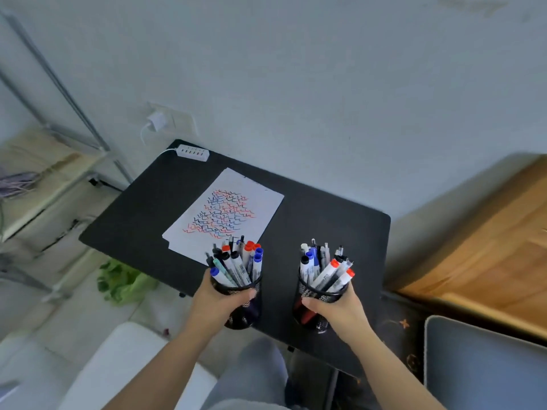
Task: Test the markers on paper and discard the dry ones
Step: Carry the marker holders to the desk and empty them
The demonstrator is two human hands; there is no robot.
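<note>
Two black mesh cups full of markers stand near the front edge of a small black table (142,208). My left hand (220,301) grips the left cup (250,310), its markers (236,263) capped in blue, red and black. My right hand (334,309) grips the right cup (313,315), which holds several more markers (324,267). A white sheet of paper (260,208) lies behind the cups, covered with red, blue and black zigzag strokes.
A white power strip (193,152) lies at the table's far left corner, its cable running to a wall plug (156,121). A metal shelf rack (50,173) stands left, a wooden cabinet (485,247) right, a green bag (124,284) on the floor.
</note>
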